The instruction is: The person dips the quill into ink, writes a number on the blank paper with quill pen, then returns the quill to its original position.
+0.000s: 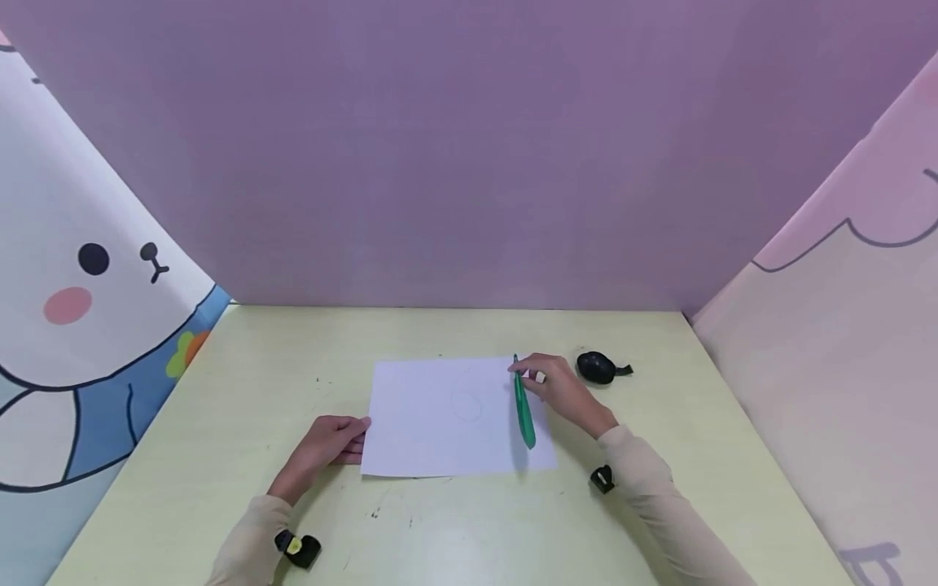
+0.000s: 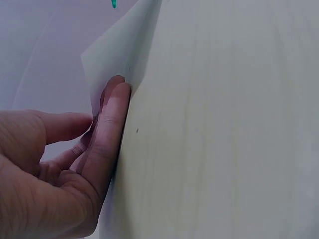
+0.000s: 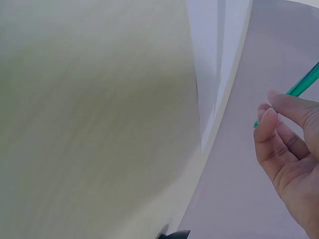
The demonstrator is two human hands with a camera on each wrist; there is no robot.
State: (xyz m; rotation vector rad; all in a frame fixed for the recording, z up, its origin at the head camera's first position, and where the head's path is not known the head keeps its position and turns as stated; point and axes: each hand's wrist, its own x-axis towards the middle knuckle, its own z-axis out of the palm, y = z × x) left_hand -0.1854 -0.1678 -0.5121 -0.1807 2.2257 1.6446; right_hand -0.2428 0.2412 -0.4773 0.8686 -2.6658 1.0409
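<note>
A white sheet of paper (image 1: 425,423) lies on the table, a faint round outline drawn near its middle. At its left edge my left hand (image 1: 326,448) pinches the sheet. In the left wrist view, the thumb of that hand (image 2: 65,164) is above the paper (image 2: 109,57) and the fingers are beneath, the paper's edge lifted. Over the right part of the sheet, my right hand (image 1: 560,391) holds a slim green pen-shaped tool (image 1: 523,411) by its thin far end. The right wrist view shows thumb and fingertips of the hand (image 3: 291,144) pinching the green tool (image 3: 305,82).
A small rounded black object with a short tab (image 1: 597,368) sits on the pale table (image 1: 440,537), just right of my right hand. Behind the table rises a purple panel (image 1: 469,163). Cartoon-printed panels (image 1: 110,342) stand at both sides.
</note>
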